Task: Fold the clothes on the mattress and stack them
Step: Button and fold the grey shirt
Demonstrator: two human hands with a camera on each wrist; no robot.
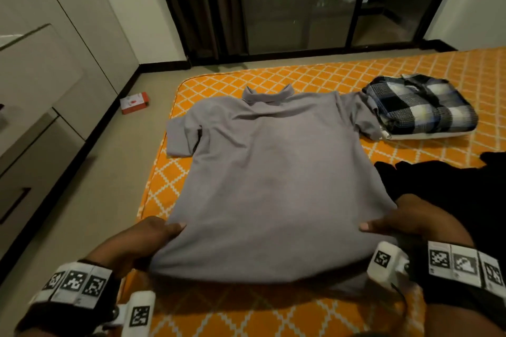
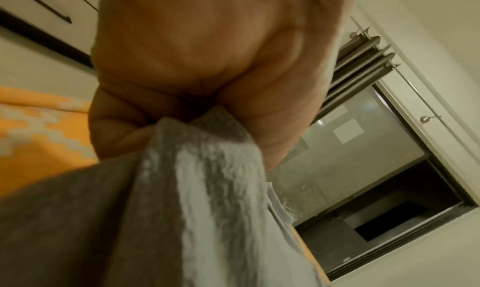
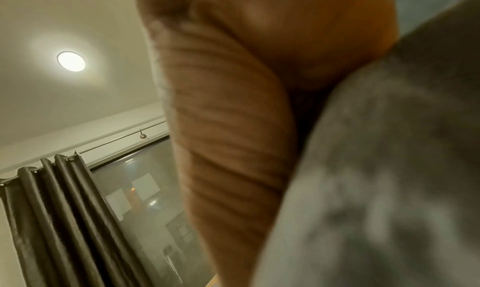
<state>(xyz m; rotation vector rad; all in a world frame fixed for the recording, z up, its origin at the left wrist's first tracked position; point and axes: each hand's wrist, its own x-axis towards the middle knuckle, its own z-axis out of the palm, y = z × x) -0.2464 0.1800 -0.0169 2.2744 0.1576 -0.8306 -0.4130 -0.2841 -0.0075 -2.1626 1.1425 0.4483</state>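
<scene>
Grey collared shirt (image 1: 273,172): spread back-up on the orange lattice-print mattress (image 1: 410,71), collar toward the far edge, sleeves out to either side
Left hand (image 1: 142,241): grips the shirt's near left hem, thumb on top; the left wrist view alone shows the fingers (image 2: 116,115) curled round a bunched fold of the grey cloth
Right hand (image 1: 419,221): holds the near right hem, thumb on top; the right wrist view is blurred, seemingly palm against cloth
Folded plaid shirt (image 1: 421,107): head view only, on a white folded item, touching the grey shirt's right sleeve
Black garment (image 1: 438,186): head view only, heaped at the right
Red-and-white box (image 1: 134,102): on the floor (image 1: 82,200) beside the mattress
</scene>
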